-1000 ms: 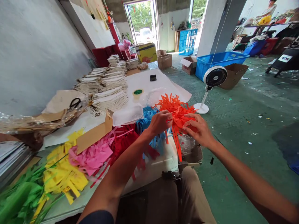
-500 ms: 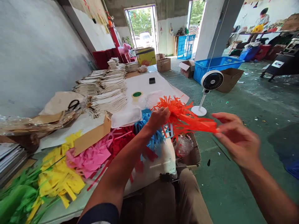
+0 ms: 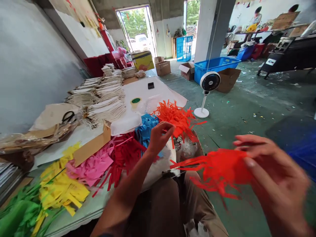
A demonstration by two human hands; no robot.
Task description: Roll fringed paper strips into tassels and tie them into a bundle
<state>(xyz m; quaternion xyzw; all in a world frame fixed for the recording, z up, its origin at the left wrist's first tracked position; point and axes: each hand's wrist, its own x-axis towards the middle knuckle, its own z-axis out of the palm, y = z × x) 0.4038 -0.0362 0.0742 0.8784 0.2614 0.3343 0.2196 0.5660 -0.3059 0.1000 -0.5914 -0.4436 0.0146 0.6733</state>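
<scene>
A fringed orange-red paper piece (image 3: pixel 224 166) hangs from my right hand (image 3: pixel 274 177), pinched between thumb and fingers, its strips trailing left over my knee. My left hand (image 3: pixel 160 135) is beside the orange-red fringe pile (image 3: pixel 176 118) at the table's right edge, fingers apart and holding nothing. Blue fringes (image 3: pixel 146 126) lie just behind it. Further left along the table are dark red (image 3: pixel 125 153), pink (image 3: pixel 95 168), yellow (image 3: pixel 61 187) and green (image 3: pixel 22 210) fringe piles.
Stacked pale sheets (image 3: pixel 106 98), a tape roll (image 3: pixel 135 101), black phone (image 3: pixel 151 85) and scissors (image 3: pixel 68 116) are on the table (image 3: pixel 138 89). A white fan (image 3: pixel 209 81) stands on the floor. An open box (image 3: pixel 199 148) is by my knee. People are at the far right.
The fringed piece in my right hand has come away from the pile and moved down toward me. My left hand has let go of the pile and opened. The view has turned slightly right.
</scene>
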